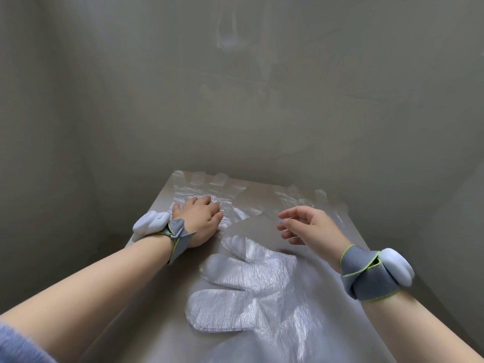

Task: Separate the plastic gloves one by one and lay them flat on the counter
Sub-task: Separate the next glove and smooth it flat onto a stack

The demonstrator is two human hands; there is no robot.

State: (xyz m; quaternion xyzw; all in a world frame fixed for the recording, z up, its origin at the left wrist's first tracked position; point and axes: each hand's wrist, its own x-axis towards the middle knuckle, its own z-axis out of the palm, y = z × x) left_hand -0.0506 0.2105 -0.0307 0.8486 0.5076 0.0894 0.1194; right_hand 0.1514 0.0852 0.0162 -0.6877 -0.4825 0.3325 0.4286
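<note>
Grey desk (159, 297) is mostly covered by clear plastic gloves. Near glove (251, 292) is laid flat at the front, fingers pointed left. Second glove (193, 191) is spread beyond the near glove to the left and pressed down by the left hand (201, 218), palm down. Third glove (296, 199) is seen beyond the near glove to the right, blurred. Right hand (311, 226) is held just beyond the near glove, fingers loosely curled, nothing seen gripped. Grey wristbands (366, 273) are worn on both wrists.
</note>
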